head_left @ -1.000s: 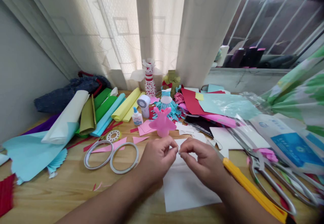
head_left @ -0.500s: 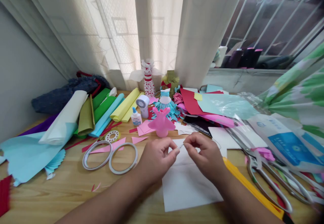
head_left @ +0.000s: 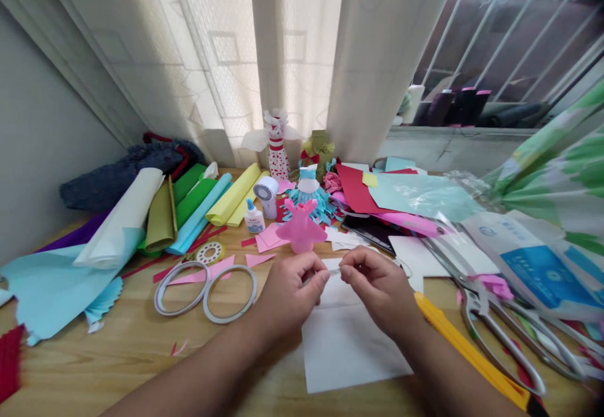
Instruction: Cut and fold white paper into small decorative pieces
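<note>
My left hand is closed in a pinch above a sheet of white paper. Facing it a short gap away, my right hand pinches too. Between the two sets of fingertips runs a thin pale strand, thread or twine by its look, though too fine to tell for sure. A similar thin loop shows just beyond the right knuckles. Right behind my hands stands a small pink paper dress shape with a flared skirt. The white paper lies flat, partly covered by my right hand and forearm.
Left of my hands lie two tape rolls, a glue bottle and rolled coloured paper. To the right are a yellow cutter, large scissors and a phone. Paper figures stand at the back.
Both hands stay pinched over the paper. The left fingertips have drawn slightly left and down, so the gap between the hands is a little wider and the strand shows between them.
</note>
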`<state>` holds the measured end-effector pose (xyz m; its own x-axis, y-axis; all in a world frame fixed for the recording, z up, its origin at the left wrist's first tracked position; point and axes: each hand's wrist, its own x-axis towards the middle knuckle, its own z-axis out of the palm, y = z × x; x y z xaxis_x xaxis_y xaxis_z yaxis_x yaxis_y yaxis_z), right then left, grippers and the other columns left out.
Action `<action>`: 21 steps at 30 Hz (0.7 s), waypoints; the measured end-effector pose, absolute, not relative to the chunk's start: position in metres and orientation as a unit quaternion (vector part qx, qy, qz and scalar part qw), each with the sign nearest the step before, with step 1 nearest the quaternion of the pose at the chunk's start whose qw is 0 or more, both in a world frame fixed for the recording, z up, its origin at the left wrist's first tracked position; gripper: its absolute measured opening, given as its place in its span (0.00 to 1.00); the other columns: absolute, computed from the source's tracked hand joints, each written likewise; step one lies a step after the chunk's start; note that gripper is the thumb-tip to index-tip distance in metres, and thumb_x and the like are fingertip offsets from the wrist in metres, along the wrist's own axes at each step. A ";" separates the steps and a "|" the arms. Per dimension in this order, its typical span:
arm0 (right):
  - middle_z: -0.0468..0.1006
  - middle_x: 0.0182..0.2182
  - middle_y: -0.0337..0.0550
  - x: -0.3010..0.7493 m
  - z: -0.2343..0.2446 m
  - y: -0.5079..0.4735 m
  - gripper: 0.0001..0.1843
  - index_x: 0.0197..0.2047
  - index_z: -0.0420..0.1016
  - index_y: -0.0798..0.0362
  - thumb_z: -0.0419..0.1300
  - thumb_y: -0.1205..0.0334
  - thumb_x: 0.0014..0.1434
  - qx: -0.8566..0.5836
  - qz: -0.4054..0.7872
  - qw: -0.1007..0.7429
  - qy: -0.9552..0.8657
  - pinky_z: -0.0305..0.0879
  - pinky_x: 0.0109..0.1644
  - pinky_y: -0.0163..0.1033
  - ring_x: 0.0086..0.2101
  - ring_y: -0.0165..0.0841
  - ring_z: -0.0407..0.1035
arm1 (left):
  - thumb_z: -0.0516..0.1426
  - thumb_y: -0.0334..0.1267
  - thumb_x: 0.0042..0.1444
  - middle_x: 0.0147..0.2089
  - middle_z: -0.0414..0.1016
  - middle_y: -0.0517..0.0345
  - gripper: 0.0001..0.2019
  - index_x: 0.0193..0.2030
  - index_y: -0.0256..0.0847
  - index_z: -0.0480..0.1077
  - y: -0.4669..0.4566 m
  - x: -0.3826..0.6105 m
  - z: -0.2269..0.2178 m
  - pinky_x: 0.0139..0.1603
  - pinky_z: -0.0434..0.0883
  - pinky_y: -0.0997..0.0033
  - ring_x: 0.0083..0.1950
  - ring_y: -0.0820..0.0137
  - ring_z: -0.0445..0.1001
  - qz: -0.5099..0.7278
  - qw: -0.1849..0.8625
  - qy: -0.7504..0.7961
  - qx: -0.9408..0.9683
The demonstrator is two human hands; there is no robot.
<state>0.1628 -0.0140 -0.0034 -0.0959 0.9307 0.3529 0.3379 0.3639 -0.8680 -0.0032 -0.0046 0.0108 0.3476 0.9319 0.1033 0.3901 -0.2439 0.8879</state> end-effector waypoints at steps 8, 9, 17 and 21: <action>0.69 0.24 0.37 0.157 -0.003 -0.019 0.06 0.28 0.67 0.52 0.54 0.68 0.57 -0.458 0.247 0.438 -0.733 0.60 0.31 0.34 0.26 0.29 0.63 | 0.53 0.32 0.55 0.20 0.65 0.64 0.09 0.24 0.37 0.66 -0.007 0.000 0.010 0.26 0.59 0.76 0.23 0.76 0.62 0.345 0.332 0.446 0.756; 0.69 0.24 0.37 0.158 -0.003 -0.018 0.06 0.28 0.66 0.52 0.54 0.68 0.57 -0.468 0.248 0.440 -0.725 0.60 0.30 0.34 0.26 0.29 0.63 | 0.53 0.32 0.55 0.19 0.64 0.64 0.10 0.23 0.37 0.66 -0.008 0.000 0.011 0.27 0.59 0.76 0.23 0.76 0.62 0.343 0.322 0.439 0.766; 0.69 0.23 0.37 0.168 -0.007 -0.011 0.07 0.28 0.67 0.53 0.57 0.61 0.56 -0.492 0.324 0.473 -0.655 0.62 0.29 0.34 0.25 0.29 0.63 | 0.53 0.34 0.56 0.19 0.65 0.65 0.08 0.26 0.38 0.66 -0.008 -0.004 0.016 0.25 0.61 0.77 0.22 0.76 0.63 0.343 0.406 0.422 0.734; 0.70 0.23 0.38 0.170 -0.006 -0.009 0.09 0.28 0.68 0.53 0.60 0.58 0.54 -0.483 0.362 0.478 -0.637 0.63 0.29 0.35 0.25 0.30 0.65 | 0.55 0.37 0.54 0.23 0.67 0.62 0.07 0.28 0.37 0.66 -0.006 -0.005 0.013 0.25 0.64 0.77 0.23 0.75 0.66 0.331 0.501 0.418 0.682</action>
<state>0.1699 -0.0093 -0.0056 -0.0750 0.9627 0.2598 0.2695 0.2705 -0.9242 -0.0046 -0.0057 0.0133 0.4326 0.9010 0.0324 0.2382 -0.1489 0.9597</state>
